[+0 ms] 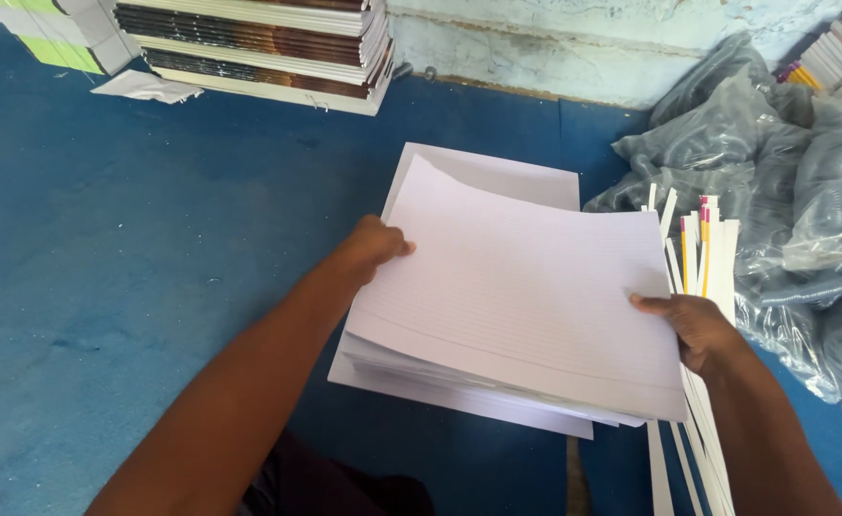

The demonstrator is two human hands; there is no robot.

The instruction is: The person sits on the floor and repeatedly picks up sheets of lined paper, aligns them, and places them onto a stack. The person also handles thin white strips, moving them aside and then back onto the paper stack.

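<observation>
Blue floor [134,287]: both hands, left [371,247] and right [693,325], grip ruled sheets [526,296]; paper strips [703,253] and plastic wrap [794,201] alongside.

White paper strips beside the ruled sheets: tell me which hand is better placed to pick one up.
Right, probably. The right hand grips the ruled white sheet bundle's edge next to the narrow white paper strips; the left hand holds the far side.

our left hand [371,247] curls, fingers tucked under; our right hand [693,325] grips thumb-up, both forearms stretched forward.
</observation>
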